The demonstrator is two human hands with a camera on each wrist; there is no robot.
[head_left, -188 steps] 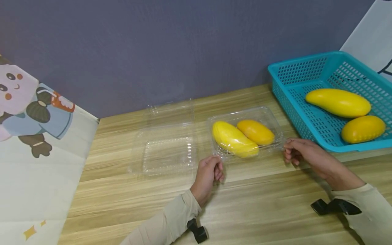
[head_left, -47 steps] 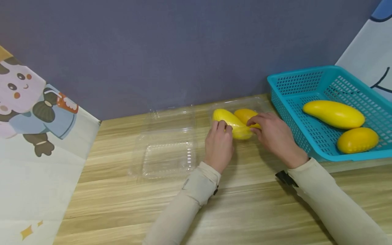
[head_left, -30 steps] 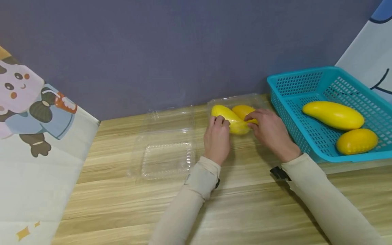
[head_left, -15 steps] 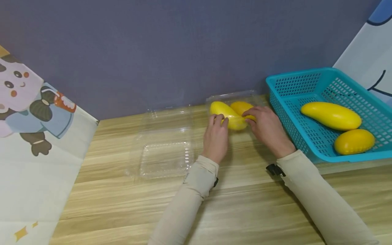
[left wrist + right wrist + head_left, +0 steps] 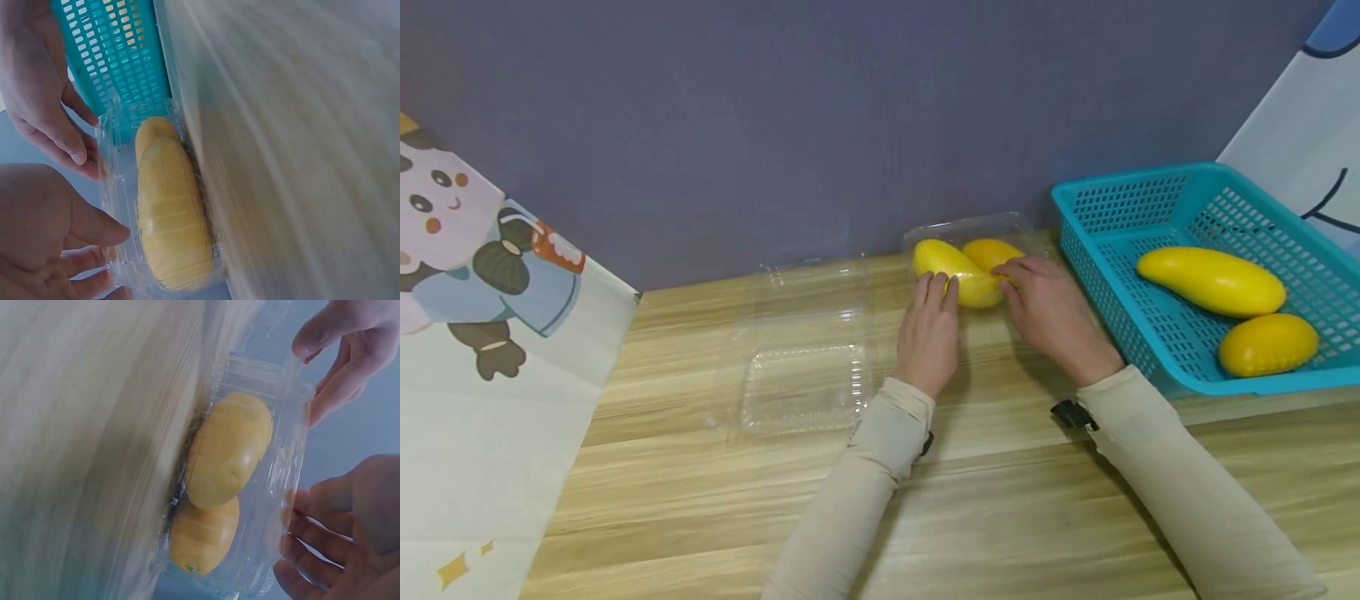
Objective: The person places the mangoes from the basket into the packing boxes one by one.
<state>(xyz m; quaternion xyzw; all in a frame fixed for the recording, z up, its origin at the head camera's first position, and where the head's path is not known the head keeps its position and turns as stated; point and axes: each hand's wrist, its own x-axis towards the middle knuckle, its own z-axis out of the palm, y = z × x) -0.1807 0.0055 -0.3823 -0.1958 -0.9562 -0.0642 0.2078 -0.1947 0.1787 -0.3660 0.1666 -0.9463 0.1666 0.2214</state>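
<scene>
Across the wood-grained table, a teal basket sat at the right, an unfolded clear clamshell lay at the left, and between them stood a clear plastic container, its long axis running left to right. The left hand and right hand touched its near edge with relaxed fingers; inside, a long yellow fruit slanted from far left to near right, against a smaller orange fruit (its green-dotted end faced the basket) angled similarly.
</scene>
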